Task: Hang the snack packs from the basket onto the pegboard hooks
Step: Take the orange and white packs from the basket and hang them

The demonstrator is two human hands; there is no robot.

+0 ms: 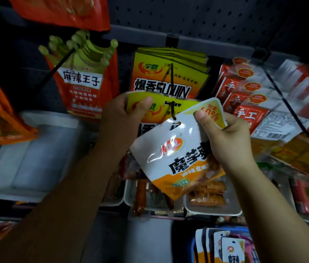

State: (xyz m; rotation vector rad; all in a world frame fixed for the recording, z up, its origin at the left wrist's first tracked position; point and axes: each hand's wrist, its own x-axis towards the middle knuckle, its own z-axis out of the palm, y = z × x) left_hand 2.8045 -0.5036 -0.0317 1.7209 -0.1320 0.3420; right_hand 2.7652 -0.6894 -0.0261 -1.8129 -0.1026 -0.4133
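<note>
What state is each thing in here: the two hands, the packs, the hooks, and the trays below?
Left hand: grips the yellow pack.
Right hand: pinches the white pack's top corner.
White pack: tilted, its hang hole just below the hook tip, not yet threaded.
Yellow pack: on the middle hook.
Middle hook: loaded with yellow packs.
Left hook: carries red packs.
Trays: hold wrapped snacks.
</note>
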